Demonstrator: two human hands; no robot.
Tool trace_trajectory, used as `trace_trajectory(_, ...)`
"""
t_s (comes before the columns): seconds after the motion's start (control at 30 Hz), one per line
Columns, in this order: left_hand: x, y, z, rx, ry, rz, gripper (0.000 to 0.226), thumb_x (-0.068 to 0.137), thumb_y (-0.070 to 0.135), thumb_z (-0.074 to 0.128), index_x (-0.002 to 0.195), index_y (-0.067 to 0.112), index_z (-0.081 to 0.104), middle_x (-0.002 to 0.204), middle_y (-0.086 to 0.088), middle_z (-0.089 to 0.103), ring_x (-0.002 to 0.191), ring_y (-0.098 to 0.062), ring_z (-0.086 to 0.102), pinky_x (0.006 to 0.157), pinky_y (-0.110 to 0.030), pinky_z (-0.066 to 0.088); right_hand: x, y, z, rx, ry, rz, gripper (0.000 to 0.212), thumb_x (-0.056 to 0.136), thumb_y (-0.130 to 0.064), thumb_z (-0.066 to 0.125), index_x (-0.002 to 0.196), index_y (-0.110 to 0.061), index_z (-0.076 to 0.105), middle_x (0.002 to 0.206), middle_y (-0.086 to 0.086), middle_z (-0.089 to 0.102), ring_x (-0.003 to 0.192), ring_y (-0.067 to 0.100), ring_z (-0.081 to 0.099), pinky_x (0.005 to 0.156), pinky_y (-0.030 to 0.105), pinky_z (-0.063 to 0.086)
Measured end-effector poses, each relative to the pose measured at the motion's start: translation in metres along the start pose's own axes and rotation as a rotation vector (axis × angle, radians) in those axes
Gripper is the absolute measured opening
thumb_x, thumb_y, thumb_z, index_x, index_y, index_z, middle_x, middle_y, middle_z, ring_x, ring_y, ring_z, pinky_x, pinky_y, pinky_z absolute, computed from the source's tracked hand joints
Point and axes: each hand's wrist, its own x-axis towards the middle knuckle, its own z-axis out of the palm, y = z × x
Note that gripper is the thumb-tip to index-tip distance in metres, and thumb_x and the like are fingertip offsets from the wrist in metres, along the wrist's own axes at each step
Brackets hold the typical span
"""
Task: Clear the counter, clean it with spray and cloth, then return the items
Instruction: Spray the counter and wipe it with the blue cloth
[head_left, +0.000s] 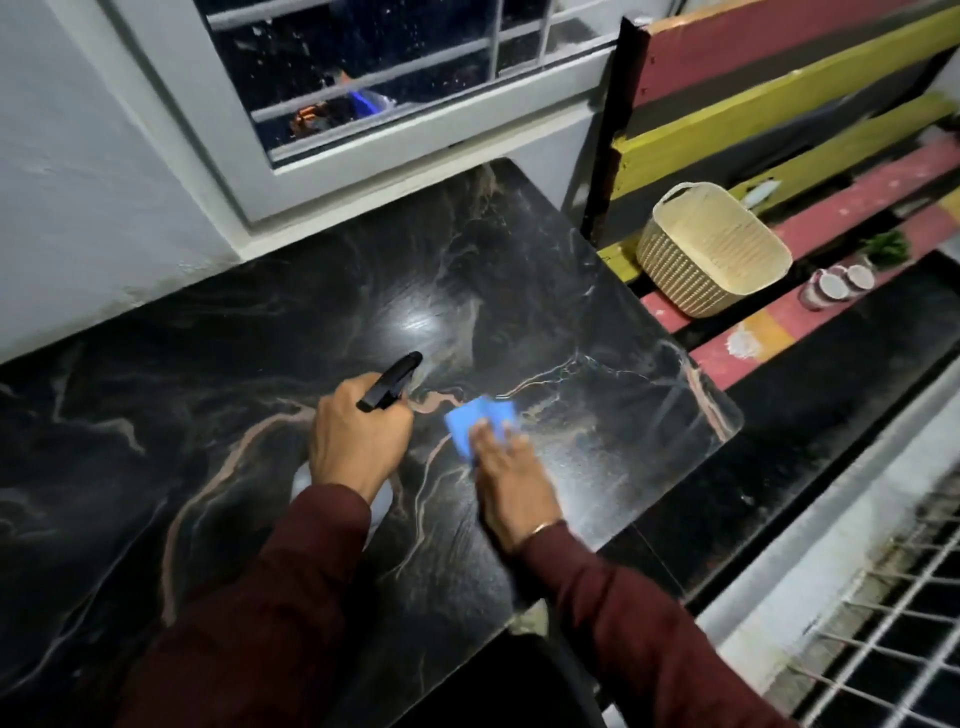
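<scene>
My left hand (356, 439) has its grip clamped on the spray bottle (390, 380), black nozzle pointing away from me over the dark marble table (208, 364), bottle body mostly hidden under the hand. My right hand (511, 483) lies flat, fingers together, pressing the blue cloth (475, 418) onto the table just right of the nozzle; the hand is blurred. Table surface otherwise bare; a cream woven basket (711, 249) and two cups (836, 283) sit on the striped steps (841, 208) beyond the table's right edge.
</scene>
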Motion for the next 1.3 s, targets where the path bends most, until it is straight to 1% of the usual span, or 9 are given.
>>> trace_trajectory(0.13,-0.007,0.026,0.028,0.029,-0.070,0.057,0.019,0.084,0.026,0.063,0.068,0.016,0.063,0.065,-0.008,0.063,0.074,-0.038,0.060,0.064,-0.039,0.045,-0.025,0.018,-0.015,0.010,-0.166,-0.390,0.057,0.088,-0.025,0.040,0.144,-0.021,0.034,0.148,-0.002,0.041,0.136,0.022,0.040,0.112,0.041,0.029)
trace_trajectory(0.3,-0.007,0.047,0.053,0.024,-0.089,0.115,0.021,0.086,0.024,0.061,0.068,0.013,0.063,0.060,-0.006,0.061,0.065,-0.032,0.060,0.061,-0.039,0.045,0.032,0.181,-0.075,-0.057,0.062,0.348,0.047,0.094,-0.015,0.038,0.141,-0.011,0.039,0.148,0.012,0.040,0.138,0.031,0.034,0.114,0.047,0.021)
trace_trajectory(0.43,-0.011,0.055,0.069,0.046,-0.069,0.119,0.021,0.087,0.025,0.062,0.070,0.013,0.063,0.060,-0.007,0.061,0.065,-0.030,0.059,0.062,-0.040,0.047,0.007,0.195,-0.067,0.034,0.176,0.573,0.044,0.096,-0.017,0.037,0.139,-0.009,0.040,0.147,0.017,0.039,0.133,0.039,0.037,0.110,0.048,0.029)
trace_trajectory(0.6,-0.017,0.082,0.100,0.074,-0.084,0.135,0.022,0.084,0.026,0.061,0.067,0.012,0.060,0.059,-0.008,0.060,0.066,-0.034,0.059,0.064,-0.042,0.050,-0.063,0.096,-0.033,0.110,-0.009,0.097,0.054,0.089,-0.024,0.044,0.142,-0.018,0.041,0.148,0.001,0.042,0.134,0.030,0.042,0.108,0.041,0.036)
trace_trajectory(0.7,-0.019,0.101,0.119,0.074,-0.092,0.178,0.021,0.082,0.024,0.062,0.067,0.010,0.058,0.057,-0.010,0.058,0.064,-0.035,0.058,0.060,-0.041,0.047,-0.040,0.130,-0.046,-0.002,-0.044,-0.168,0.053,0.091,-0.029,0.047,0.143,-0.024,0.038,0.147,-0.003,0.043,0.133,0.024,0.043,0.110,0.042,0.032)
trace_trajectory(0.9,-0.029,0.121,0.154,0.066,-0.129,0.222,0.026,0.080,0.024,0.061,0.063,0.008,0.051,0.056,-0.015,0.052,0.061,-0.039,0.055,0.054,-0.038,0.042,-0.009,0.273,-0.092,0.033,0.111,0.556,0.047,0.099,-0.022,0.035,0.145,-0.012,0.034,0.152,0.010,0.033,0.142,0.030,0.026,0.116,0.045,0.017)
trace_trajectory(1.0,-0.036,0.128,0.163,0.066,-0.155,0.193,0.023,0.078,0.022,0.061,0.062,0.009,0.052,0.051,-0.006,0.047,0.058,-0.034,0.052,0.054,-0.037,0.038,-0.040,0.230,-0.068,0.041,0.148,0.512,0.048,0.097,-0.021,0.030,0.142,-0.009,0.040,0.152,0.009,0.035,0.140,0.034,0.029,0.115,0.044,0.022)
trace_trajectory(1.2,-0.030,0.136,0.169,0.062,-0.167,0.195,0.018,0.075,0.026,0.059,0.066,0.010,0.058,0.053,-0.007,0.055,0.059,-0.034,0.056,0.057,-0.041,0.044,-0.056,0.191,-0.068,0.010,-0.041,-0.091,0.052,0.091,-0.027,0.038,0.142,-0.021,0.041,0.144,-0.001,0.048,0.131,0.025,0.046,0.108,0.041,0.037)
trace_trajectory(1.3,-0.024,0.133,0.166,0.059,-0.153,0.210,0.021,0.079,0.025,0.061,0.070,0.007,0.058,0.059,-0.016,0.058,0.059,-0.037,0.056,0.053,-0.039,0.041,-0.007,0.256,-0.088,-0.047,0.025,0.253,0.049,0.097,-0.022,0.034,0.145,-0.013,0.033,0.145,0.009,0.045,0.135,0.030,0.038,0.114,0.043,0.024)
